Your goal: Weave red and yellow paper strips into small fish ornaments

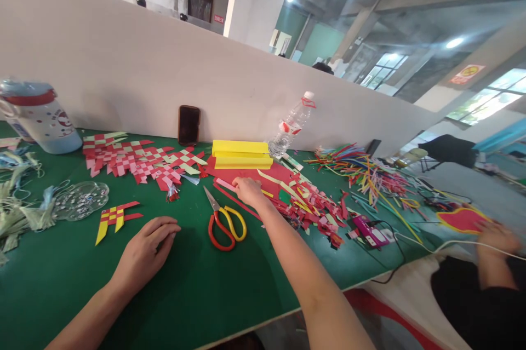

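My left hand (150, 247) lies on the green tabletop, fingers loosely bent and nothing in it. To its left is a small woven paper piece (117, 218) in red and yellow, with loose strip ends. Farther forward, my right hand (249, 192) has its fingertips closed at the end of a pink paper strip (224, 183), on a red sheet (213, 166); the fingers partly hide this contact. Scissors (222, 224) with one red and one yellow handle lie between my hands, blades parted. Beyond my right hand sit folded yellow paper strips (242, 154).
Woven red-and-white pieces (139, 161), a dish of beads (82, 200) and tassels (24, 207) are at left. A phone (189, 125) and bottle (291, 125) stand by the partition. Paper scraps (316, 207) lie right; another person's hand (497, 237) touches a red shape.
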Available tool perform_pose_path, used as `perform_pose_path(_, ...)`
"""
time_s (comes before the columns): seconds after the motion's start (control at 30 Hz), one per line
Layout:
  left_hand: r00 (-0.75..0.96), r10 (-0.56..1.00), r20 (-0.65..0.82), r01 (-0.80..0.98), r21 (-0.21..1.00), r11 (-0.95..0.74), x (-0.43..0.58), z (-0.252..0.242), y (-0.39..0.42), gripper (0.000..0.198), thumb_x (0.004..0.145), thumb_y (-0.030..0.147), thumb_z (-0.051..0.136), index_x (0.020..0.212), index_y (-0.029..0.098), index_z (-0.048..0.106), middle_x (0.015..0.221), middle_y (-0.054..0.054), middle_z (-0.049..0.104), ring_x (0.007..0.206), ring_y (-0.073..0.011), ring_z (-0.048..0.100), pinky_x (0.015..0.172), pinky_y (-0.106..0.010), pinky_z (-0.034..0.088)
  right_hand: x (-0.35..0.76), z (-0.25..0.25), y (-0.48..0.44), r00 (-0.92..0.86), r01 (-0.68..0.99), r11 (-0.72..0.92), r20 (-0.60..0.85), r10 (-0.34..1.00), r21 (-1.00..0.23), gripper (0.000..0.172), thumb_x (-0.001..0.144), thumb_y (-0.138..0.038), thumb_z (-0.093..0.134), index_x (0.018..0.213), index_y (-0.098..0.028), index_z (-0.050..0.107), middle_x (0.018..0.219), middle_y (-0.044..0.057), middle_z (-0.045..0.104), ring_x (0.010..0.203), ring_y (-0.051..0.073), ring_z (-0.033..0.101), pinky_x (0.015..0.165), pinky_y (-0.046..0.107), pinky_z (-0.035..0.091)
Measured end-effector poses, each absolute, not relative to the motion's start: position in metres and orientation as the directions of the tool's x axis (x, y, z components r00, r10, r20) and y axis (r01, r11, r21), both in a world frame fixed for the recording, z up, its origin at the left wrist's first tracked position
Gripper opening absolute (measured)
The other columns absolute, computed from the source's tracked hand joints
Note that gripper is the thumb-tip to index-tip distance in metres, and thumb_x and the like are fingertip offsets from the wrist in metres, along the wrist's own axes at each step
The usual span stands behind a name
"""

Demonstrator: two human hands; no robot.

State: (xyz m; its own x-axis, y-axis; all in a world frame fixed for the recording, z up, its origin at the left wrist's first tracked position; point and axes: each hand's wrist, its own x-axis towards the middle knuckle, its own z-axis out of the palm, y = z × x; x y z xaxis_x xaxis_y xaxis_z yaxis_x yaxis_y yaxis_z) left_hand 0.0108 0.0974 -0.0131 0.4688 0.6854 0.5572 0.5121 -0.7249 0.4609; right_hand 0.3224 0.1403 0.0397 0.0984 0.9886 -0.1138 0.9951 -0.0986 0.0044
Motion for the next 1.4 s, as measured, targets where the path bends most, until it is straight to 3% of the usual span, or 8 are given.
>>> perform_pose_path(0.57, 0.448, 0.692, 0.566, 0.547, 0.438, -0.713, 0.007, -0.009, 0.097, 0.027, 0.095, 0.034, 0.045, 0.092, 0.024, 0.069, 0.104, -0.004, 0.069, 0.089, -0.0169, 0.068, 0.078, -0.024, 0.055, 0.319, 0.029, 0.139, 0.104, 0.993, -0.107, -0.054, 0.993, -0.050, 0.034, 0.094, -0.035, 0.059, 0.123, -0.019, 0.058, 0.125, 0.009, 0.060, 0.105, 0.022, 0.062, 0.088, 0.044, 0.053)
perform_pose_path(0.7, 0.453, 0.686, 0.569, 0.541, 0.436, -0.719, 0.007, -0.010, 0.097, 0.026, 0.095, 0.034, 0.046, 0.092, 0.024, 0.069, 0.103, -0.004, 0.069, 0.087, -0.0164, 0.068, 0.078, -0.024, 0.054, 0.322, 0.027, 0.138, 0.091, 0.983, -0.082, 0.046, 0.995, -0.165, 0.034, 0.093, -0.035, 0.059, 0.123, -0.018, 0.058, 0.125, 0.009, 0.060, 0.105, 0.022, 0.062, 0.088, 0.044, 0.053)
perform_pose_path(0.9, 0.456, 0.686, 0.567, 0.542, 0.435, -0.719, 0.008, -0.011, 0.097, 0.027, 0.096, 0.034, 0.045, 0.092, 0.024, 0.069, 0.103, -0.004, 0.069, 0.087, -0.0159, 0.068, 0.077, -0.023, 0.054, 0.336, 0.032, 0.145, 0.189, 0.881, -0.065, 0.222, 0.957, -0.469, 0.033, 0.094, -0.036, 0.058, 0.122, -0.019, 0.058, 0.124, 0.008, 0.060, 0.103, 0.021, 0.062, 0.087, 0.043, 0.054)
perform_pose_path(1.1, 0.457, 0.698, 0.551, 0.543, 0.449, -0.710, 0.007, -0.009, 0.096, 0.025, 0.096, 0.034, 0.045, 0.093, 0.024, 0.069, 0.104, -0.004, 0.068, 0.088, -0.0160, 0.068, 0.076, -0.023, 0.054, 0.372, 0.050, 0.149, 0.291, 0.695, -0.017, 0.259, 0.921, -0.719, 0.035, 0.094, -0.035, 0.059, 0.124, -0.018, 0.057, 0.121, 0.008, 0.061, 0.099, 0.020, 0.064, 0.083, 0.041, 0.055)
perform_pose_path(1.23, 0.452, 0.685, 0.571, 0.524, 0.452, -0.722, 0.008, -0.007, 0.095, 0.024, 0.096, 0.032, 0.046, 0.092, 0.024, 0.069, 0.103, -0.004, 0.068, 0.085, -0.0150, 0.068, 0.075, -0.022, 0.054, 0.417, 0.065, 0.131, 0.323, 0.633, -0.038, 0.219, 0.921, -0.773, 0.036, 0.094, -0.036, 0.059, 0.124, -0.017, 0.057, 0.121, 0.008, 0.061, 0.099, 0.021, 0.064, 0.083, 0.042, 0.055)
perform_pose_path(1.4, 0.465, 0.681, 0.566, 0.504, 0.464, -0.729, 0.011, -0.006, 0.093, 0.024, 0.096, 0.030, 0.046, 0.093, 0.023, 0.068, 0.104, -0.005, 0.068, 0.088, -0.0155, 0.069, 0.077, -0.023, 0.053, 0.463, 0.067, 0.099, 0.299, 0.671, -0.151, 0.078, 0.951, -0.726, 0.034, 0.094, -0.036, 0.059, 0.122, -0.018, 0.058, 0.121, 0.008, 0.061, 0.100, 0.020, 0.063, 0.084, 0.042, 0.055)
